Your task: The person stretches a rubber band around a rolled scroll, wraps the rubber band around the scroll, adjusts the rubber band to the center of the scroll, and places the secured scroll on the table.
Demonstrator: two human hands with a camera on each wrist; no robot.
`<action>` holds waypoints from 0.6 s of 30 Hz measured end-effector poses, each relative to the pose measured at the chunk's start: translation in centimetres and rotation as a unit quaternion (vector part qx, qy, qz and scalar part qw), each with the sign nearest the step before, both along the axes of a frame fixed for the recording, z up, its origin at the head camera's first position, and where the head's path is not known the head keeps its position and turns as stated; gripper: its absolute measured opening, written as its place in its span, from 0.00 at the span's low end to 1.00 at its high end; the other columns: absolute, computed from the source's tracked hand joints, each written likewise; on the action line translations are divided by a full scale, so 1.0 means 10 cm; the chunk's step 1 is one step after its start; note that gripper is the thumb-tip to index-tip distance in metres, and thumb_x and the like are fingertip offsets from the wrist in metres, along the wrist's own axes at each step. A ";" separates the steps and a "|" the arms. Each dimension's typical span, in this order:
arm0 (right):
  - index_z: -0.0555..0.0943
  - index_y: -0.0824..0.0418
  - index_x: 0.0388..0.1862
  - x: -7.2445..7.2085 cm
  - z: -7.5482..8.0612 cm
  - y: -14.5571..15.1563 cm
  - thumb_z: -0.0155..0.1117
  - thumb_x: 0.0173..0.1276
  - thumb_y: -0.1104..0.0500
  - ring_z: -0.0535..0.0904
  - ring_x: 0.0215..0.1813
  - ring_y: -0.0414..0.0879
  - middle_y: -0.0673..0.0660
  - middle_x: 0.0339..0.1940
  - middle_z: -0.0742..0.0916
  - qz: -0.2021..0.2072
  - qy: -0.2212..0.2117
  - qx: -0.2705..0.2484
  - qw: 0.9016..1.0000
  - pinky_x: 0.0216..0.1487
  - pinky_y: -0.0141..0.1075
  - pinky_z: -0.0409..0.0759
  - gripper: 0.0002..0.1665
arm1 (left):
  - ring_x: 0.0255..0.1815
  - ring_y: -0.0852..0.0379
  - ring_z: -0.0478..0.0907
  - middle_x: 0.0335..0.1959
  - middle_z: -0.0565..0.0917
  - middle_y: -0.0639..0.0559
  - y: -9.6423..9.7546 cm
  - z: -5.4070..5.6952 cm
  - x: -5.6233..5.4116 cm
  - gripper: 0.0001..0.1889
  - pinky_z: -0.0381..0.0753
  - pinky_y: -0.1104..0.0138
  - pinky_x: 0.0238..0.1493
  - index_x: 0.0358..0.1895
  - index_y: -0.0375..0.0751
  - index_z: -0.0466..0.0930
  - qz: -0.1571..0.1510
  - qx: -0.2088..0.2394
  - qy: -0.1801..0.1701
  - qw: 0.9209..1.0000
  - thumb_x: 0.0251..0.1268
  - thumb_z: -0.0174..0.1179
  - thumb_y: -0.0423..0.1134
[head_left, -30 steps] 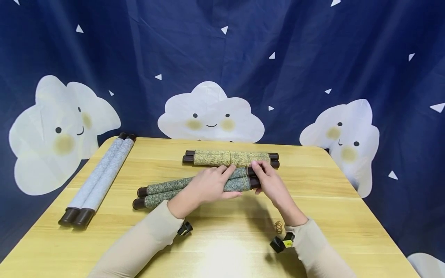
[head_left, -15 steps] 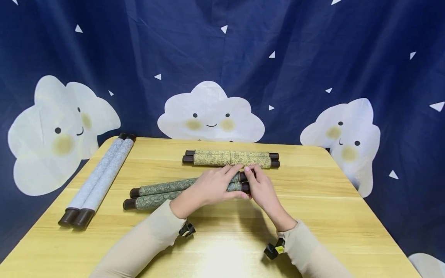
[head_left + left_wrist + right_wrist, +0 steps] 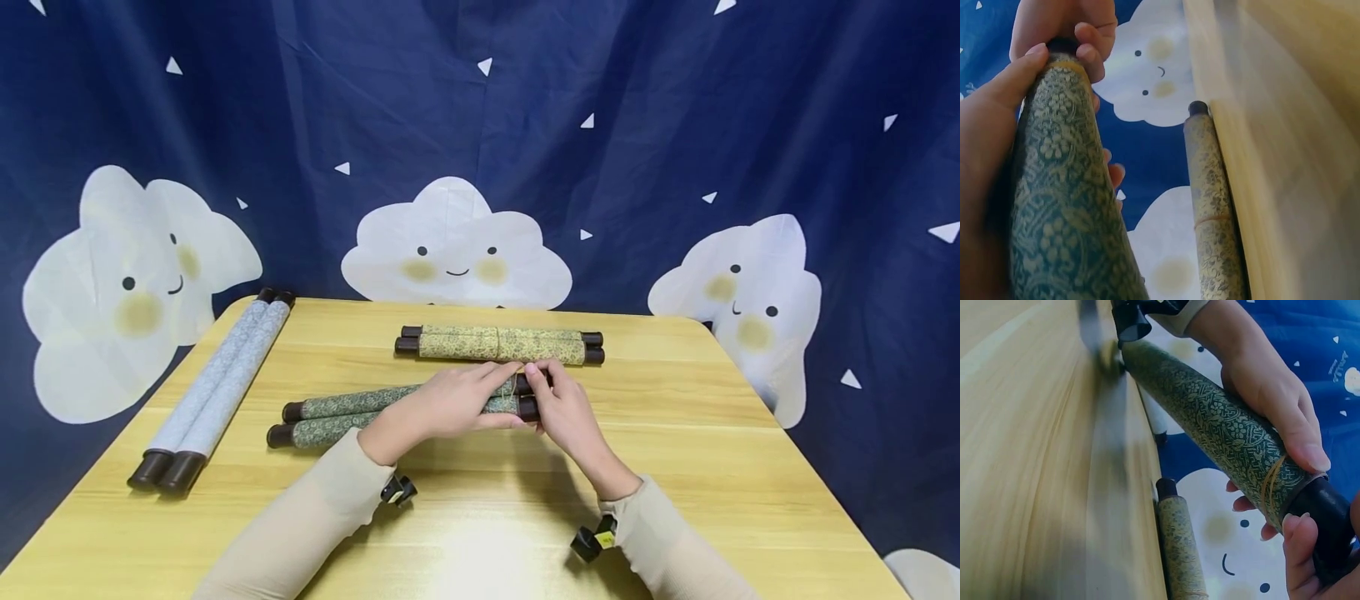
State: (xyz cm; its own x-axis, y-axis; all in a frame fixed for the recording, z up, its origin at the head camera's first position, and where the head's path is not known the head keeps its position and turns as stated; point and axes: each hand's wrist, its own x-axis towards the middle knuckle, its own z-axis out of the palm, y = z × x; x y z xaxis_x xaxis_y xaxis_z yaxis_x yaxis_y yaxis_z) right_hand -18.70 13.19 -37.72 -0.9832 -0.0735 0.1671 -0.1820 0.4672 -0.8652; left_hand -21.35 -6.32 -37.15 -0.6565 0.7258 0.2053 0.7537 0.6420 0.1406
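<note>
A green patterned scroll (image 3: 352,403), rolled onto two dark-capped rods, is held above the table at a slight tilt. My left hand (image 3: 453,402) lies over its right part, gripping it with the fingers on the far side and the thumb on the near side. At the scroll's right end, my right hand (image 3: 562,408) holds the dark end caps (image 3: 1319,506) between thumb and fingers. A thin yellowish rubber band (image 3: 1271,484) circles the scroll just short of those caps. The fingertips beneath the scroll are partly hidden.
Behind the hands lies a yellow patterned scroll (image 3: 457,343) with a band round its middle. A longer pale blue scroll (image 3: 225,375) rests along the left side of the wooden table (image 3: 465,517). A dark blue cloud-print curtain (image 3: 637,83) hangs behind the table.
The green scroll has shifted left by a little, its right end with it. My right hand has moved left, closer to my left hand. Coiled bands by the right wrist are now covered.
</note>
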 end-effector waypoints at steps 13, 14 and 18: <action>0.78 0.60 0.49 0.00 0.04 0.06 0.51 0.78 0.46 0.75 0.12 0.50 0.61 0.27 0.82 -0.012 -0.005 -0.015 1.000 0.18 0.52 0.80 0.19 | 0.76 0.49 0.53 0.78 0.51 0.48 -0.06 0.03 0.02 0.39 0.55 0.55 0.74 0.80 0.48 0.39 -0.025 -0.023 -0.050 0.998 0.74 0.24 0.67; 0.78 0.59 0.49 0.00 0.05 0.06 0.51 0.78 0.46 0.75 0.12 0.50 0.61 0.28 0.82 -0.012 -0.005 -0.015 1.000 0.18 0.52 0.80 0.19 | 0.76 0.49 0.53 0.79 0.51 0.49 -0.07 0.03 0.01 0.38 0.55 0.55 0.74 0.80 0.50 0.38 -0.030 -0.021 -0.049 0.998 0.75 0.24 0.66; 0.77 0.60 0.49 -0.01 0.07 0.08 0.50 0.78 0.45 0.76 0.13 0.50 0.61 0.30 0.82 -0.004 -0.003 -0.022 1.000 0.19 0.53 0.80 0.20 | 0.75 0.49 0.55 0.79 0.48 0.55 -0.11 0.03 -0.02 0.33 0.58 0.55 0.73 0.80 0.59 0.37 -0.047 -0.013 -0.034 0.998 0.76 0.26 0.64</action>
State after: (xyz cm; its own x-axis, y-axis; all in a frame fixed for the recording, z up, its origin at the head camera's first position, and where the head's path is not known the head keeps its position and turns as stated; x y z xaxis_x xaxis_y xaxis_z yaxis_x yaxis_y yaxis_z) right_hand -18.83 14.02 -36.98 -0.9848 -0.0577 0.1641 -0.1729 0.4302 -0.8860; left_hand -21.53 -7.42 -36.83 -0.5975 0.7891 0.1426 0.7998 0.5734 0.1779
